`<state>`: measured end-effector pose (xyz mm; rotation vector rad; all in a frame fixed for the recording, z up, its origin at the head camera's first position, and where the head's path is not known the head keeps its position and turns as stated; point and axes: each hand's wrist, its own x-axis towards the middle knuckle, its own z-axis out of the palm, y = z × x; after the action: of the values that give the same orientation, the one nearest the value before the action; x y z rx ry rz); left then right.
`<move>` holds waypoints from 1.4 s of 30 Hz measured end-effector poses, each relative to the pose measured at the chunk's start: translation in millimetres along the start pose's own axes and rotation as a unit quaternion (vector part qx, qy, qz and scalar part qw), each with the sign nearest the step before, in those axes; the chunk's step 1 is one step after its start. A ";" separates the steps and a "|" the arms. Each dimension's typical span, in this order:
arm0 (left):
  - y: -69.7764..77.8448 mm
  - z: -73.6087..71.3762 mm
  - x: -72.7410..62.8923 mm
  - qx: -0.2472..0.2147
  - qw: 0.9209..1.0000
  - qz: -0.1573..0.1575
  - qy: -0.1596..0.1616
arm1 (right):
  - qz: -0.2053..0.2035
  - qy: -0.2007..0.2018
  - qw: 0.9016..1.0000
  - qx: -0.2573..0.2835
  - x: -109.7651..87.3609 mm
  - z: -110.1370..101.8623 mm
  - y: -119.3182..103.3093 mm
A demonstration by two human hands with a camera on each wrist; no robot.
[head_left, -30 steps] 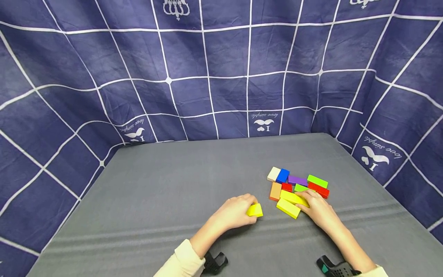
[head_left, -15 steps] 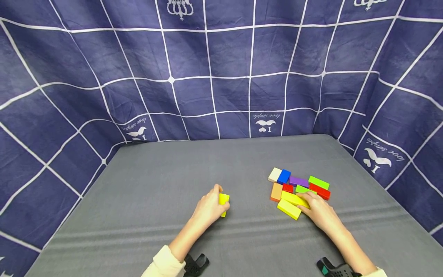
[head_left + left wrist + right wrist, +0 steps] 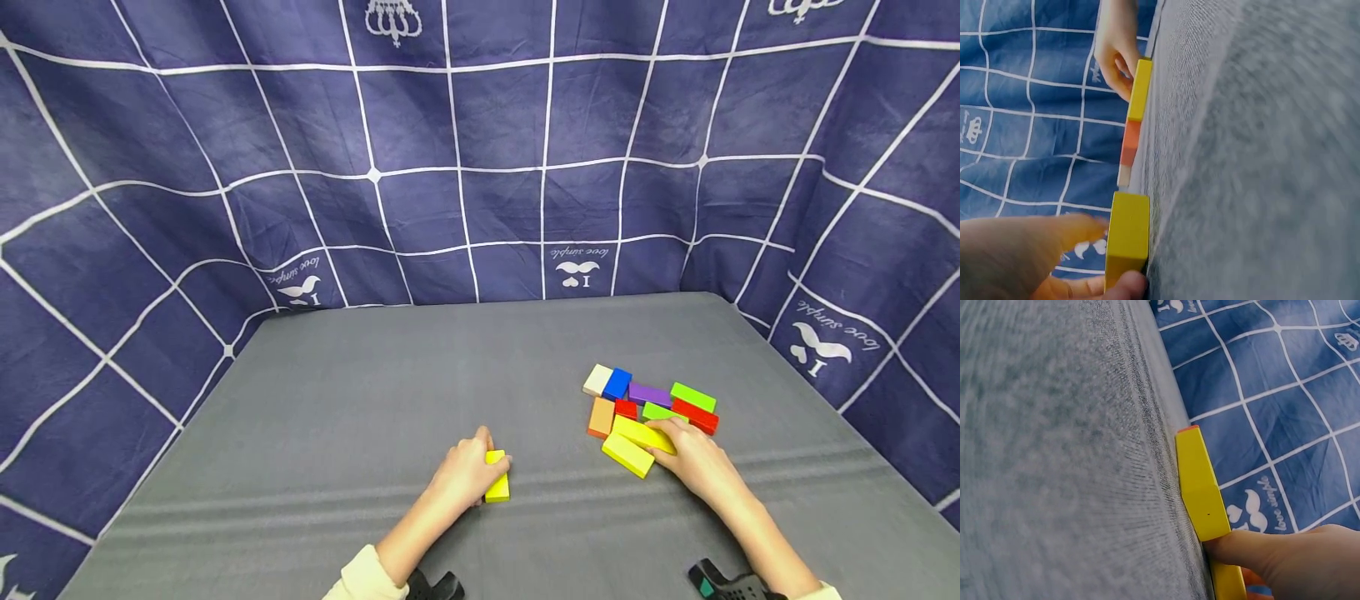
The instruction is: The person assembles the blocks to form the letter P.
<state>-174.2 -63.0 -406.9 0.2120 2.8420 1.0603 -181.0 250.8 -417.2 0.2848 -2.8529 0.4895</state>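
Head view: on the grey-covered table (image 3: 360, 392), the cluster of coloured blocks (image 3: 650, 395) lies at the right, much as a second ago; the right hand (image 3: 705, 460) grips its long yellow block (image 3: 637, 432) near one end, while the left hand (image 3: 465, 472) has carried a loose yellow block (image 3: 497, 492), pinched between thumb and fingers, away (well apart now), so one piece seems separated out.

Smooth blocks (image 3: 628, 455) on a cloth-covered bench (image 3: 360, 383).
We record the blocks as painted-looking, smooth-faced and low in sheen, one yellow block (image 3: 1200, 503) showing a small dark speck; the bench as grey woven cloth, matt, coarse-grained close up; the curtain (image 3: 495, 200) as creased printed cloth; the sleeve (image 3: 366, 575) as matt cloth; the black wrist device (image 3: 738, 586) as plastic-looking, perforated.
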 end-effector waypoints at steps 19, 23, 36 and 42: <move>-41.5 -19.0 -13.7 0.090 0.961 0.230 -0.123 | 0.067 -0.002 0.997 0.035 -0.8 -27.0 -9.3; -39.2 -13.2 -14.2 0.096 0.961 0.240 -0.101 | 0.069 0.013 0.996 0.055 -0.1 -30.6 -24.4; -33.5 -2.6 -16.2 0.112 0.965 0.236 -0.031 | 0.018 0.032 0.991 0.127 17.6 -31.3 -80.2; -33.0 0.9 -15.5 0.126 0.961 0.246 -0.007 | 0.001 0.017 0.990 0.141 31.0 -18.4 -105.7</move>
<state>-161.9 -89.7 -428.5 0.9856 2.9765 0.7367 -182.9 154.7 -360.3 0.3183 -2.7464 0.8921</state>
